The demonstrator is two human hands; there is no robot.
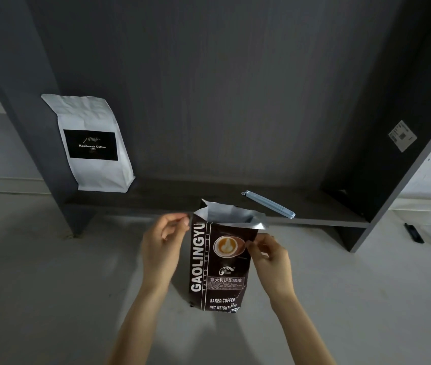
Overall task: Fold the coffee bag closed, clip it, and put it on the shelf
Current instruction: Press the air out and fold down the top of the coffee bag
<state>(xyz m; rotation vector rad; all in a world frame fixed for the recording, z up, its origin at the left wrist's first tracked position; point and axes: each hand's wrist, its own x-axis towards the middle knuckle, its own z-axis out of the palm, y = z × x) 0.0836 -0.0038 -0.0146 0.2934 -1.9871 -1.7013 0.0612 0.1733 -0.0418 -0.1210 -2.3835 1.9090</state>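
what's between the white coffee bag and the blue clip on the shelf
Nothing: in the head view, the shelf board is bare from the white coffee bag on the left to the blue clip on the right.

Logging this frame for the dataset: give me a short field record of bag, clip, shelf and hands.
coffee bag: dark brown, upright on the floor, top open, silver lining showing
bag clip: light blue, lying on the shelf, unused
shelf: dark grey, low board
white coffee bag: standing on the shelf at its left end
left hand: beside the bag's upper left edge, contact unclear
right hand: pinching the bag's upper right edge
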